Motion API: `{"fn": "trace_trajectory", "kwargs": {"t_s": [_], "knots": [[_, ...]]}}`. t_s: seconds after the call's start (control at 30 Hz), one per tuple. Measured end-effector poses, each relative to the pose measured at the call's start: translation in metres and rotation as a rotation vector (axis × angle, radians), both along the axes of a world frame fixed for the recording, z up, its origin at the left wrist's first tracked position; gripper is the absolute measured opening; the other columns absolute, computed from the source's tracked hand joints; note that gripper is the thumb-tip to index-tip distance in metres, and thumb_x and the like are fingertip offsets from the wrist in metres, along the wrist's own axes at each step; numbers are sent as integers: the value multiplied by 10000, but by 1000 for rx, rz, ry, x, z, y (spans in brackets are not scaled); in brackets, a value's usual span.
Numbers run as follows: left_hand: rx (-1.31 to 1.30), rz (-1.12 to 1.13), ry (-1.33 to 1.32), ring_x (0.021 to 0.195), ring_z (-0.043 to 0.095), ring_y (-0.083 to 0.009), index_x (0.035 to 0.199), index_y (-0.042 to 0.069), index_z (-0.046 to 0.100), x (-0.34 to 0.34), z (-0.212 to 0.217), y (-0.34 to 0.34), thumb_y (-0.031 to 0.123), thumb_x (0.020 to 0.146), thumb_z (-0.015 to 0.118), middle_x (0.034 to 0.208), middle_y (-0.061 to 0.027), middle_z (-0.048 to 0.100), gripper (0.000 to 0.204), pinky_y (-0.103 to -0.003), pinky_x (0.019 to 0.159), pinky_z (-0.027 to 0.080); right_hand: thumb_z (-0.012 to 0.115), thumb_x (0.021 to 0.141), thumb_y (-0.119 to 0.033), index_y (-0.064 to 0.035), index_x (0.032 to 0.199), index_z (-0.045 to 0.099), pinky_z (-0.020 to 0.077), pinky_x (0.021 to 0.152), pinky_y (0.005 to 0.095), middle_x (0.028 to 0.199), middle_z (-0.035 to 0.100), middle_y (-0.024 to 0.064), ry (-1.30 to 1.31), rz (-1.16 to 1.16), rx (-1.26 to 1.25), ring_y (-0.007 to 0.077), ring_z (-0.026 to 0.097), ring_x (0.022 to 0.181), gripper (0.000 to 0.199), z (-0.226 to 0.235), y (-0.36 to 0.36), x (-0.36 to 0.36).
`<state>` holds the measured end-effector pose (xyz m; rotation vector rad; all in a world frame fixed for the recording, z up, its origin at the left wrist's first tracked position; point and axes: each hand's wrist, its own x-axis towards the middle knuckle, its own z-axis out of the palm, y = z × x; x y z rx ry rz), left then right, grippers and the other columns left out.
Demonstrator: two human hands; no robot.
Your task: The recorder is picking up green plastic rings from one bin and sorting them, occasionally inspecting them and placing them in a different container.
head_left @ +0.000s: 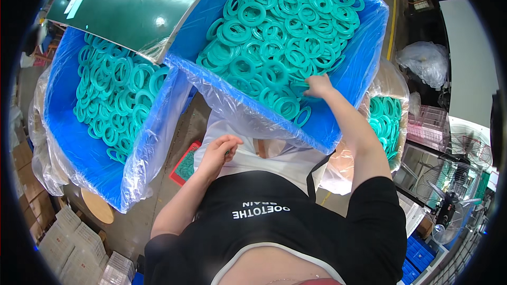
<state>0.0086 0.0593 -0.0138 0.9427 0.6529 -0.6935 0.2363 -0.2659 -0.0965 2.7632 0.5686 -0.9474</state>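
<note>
Green tabletop (132, 5), floor fan (454, 179), cardboard boxes (29, 190).

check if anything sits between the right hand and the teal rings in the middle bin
Nothing visible does. The right hand already rests on the teal rings inside the blue bin, past its plastic-lined front wall. The left hand is low, near the body.

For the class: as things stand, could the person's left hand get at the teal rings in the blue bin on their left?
Probably yes. The left hand sits curled near the body, and the left bin lies open-topped, its teal rings uncovered. Only its plastic-lined wall stands between.
</note>
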Motion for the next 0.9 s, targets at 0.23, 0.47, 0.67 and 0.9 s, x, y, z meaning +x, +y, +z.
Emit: {"fn": "trace_trajectory", "kwargs": {"t_s": [0.23,0.47,0.67,0.9], "knots": [[-40,-100,-343,590,342,-55,953,50,610,33,20,-29,292,950,462,686,41,423,283,-201,515,259,747,679,-167,-59,871,627,414,761,319,866,628,64,-140,-586,1142,257,582,789,250,148,35,-89],[-394,-89,-207,561,354,-66,944,73,580,33,29,-47,382,983,380,711,36,498,371,-219,478,249,702,650,-130,-122,846,597,353,740,338,848,611,-11,-667,316,1012,161,570,764,222,173,59,-195],[-116,-181,-322,504,314,-33,948,74,582,2,55,-51,273,968,416,647,52,476,260,-209,467,234,698,679,-106,-122,846,594,338,751,341,866,629,-3,-631,163,1186,172,581,784,198,179,44,-230],[-3,-161,-398,519,292,-20,986,41,577,-16,53,-46,174,934,499,714,48,468,164,-190,473,232,601,833,-31,-46,895,578,417,805,312,919,639,76,-154,-973,1933,173,590,882,68,175,25,-261]]}}
